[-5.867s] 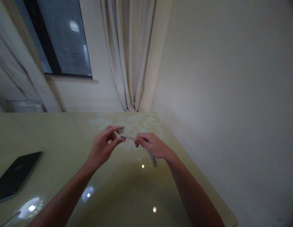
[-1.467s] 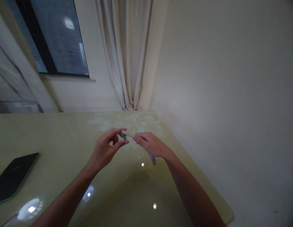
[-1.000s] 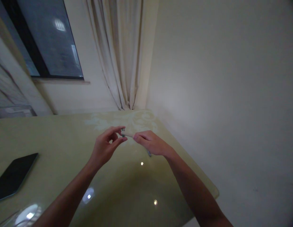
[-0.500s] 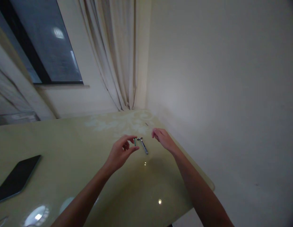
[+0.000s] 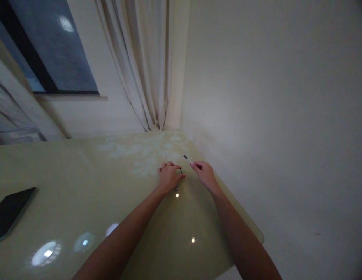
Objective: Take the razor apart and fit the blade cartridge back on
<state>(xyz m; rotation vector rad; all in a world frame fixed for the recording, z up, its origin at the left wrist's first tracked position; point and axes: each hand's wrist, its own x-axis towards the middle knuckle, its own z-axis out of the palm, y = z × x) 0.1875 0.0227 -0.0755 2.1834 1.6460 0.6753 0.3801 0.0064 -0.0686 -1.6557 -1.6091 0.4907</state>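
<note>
My left hand (image 5: 169, 175) pinches a small dark razor cartridge (image 5: 181, 171) on edge between thumb and index finger, the other fingers spread. Beneath this hand lies a razor (image 5: 176, 188), mostly hidden, with only its handle end showing. My right hand (image 5: 204, 173) is closed on a small slim brush (image 5: 188, 159) with a pale handle. The brush's dark tip points up and left, beyond the cartridge and apart from it.
The glossy yellow-green table (image 5: 67, 175) carries a black tablet-like device (image 5: 13, 212) at the left. A wall (image 5: 271, 116) runs along the table's right side. Curtains (image 5: 146, 70) and a window (image 5: 64, 50) stand behind.
My left hand has moved right with the cartridge, now covering most of the razor. My right hand has turned a little, and the brush shows more clearly in it.
</note>
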